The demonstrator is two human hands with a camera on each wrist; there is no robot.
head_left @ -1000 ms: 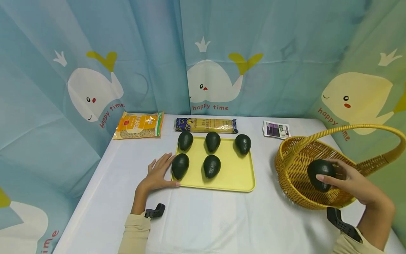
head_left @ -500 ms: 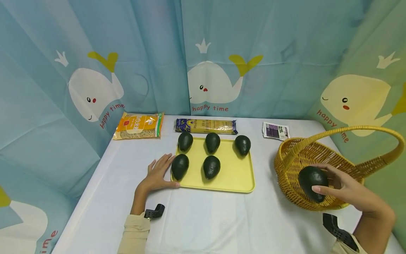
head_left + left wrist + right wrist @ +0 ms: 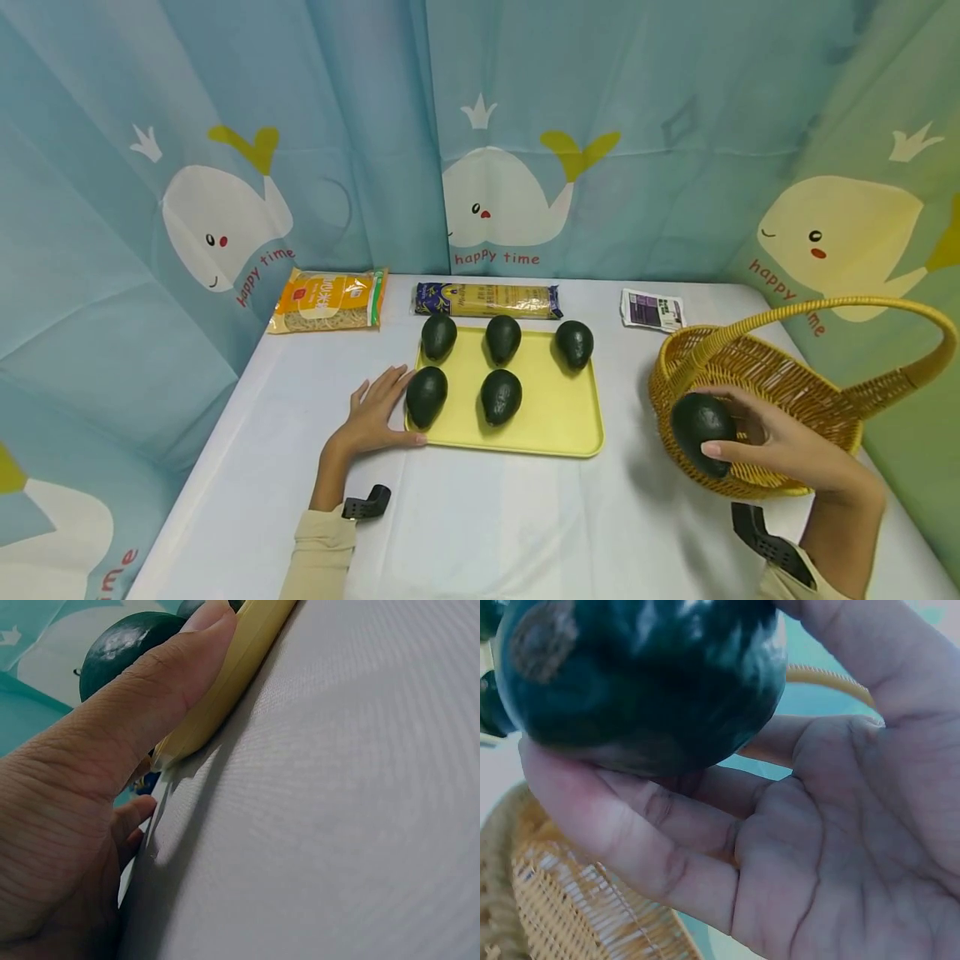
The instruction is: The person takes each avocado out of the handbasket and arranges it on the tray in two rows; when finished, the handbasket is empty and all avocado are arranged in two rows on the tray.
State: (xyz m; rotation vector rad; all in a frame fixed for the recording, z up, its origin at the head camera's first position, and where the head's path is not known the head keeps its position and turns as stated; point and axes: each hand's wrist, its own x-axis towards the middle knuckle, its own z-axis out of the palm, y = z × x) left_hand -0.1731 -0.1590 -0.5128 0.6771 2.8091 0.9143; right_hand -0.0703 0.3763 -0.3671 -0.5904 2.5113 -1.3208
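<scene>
My right hand (image 3: 776, 437) grips a dark green avocado (image 3: 703, 433) with thumb and fingers, over the near left rim of the wicker basket (image 3: 795, 350). The right wrist view shows the same avocado (image 3: 641, 682), its stem scar (image 3: 544, 639) facing the camera and the fingers under it. At the left front corner of the yellow tray (image 3: 555, 417), my left hand (image 3: 367, 421) rests with fingers spread along the side and the thumb on the front rim. Several avocados lie on the tray; one (image 3: 426, 397) is right beside the left hand.
Behind the tray lies a pasta packet (image 3: 487, 300), with an orange grain bag (image 3: 330, 300) to its left. A small white and purple pouch (image 3: 652, 308) lies behind the basket. The basket's tall handle (image 3: 847, 302) arches over its right side. A whale-print curtain (image 3: 360, 125) encloses the table.
My right hand has moved left with the avocado, from over the basket's inside to its near left rim. The left hand and tray stay put.
</scene>
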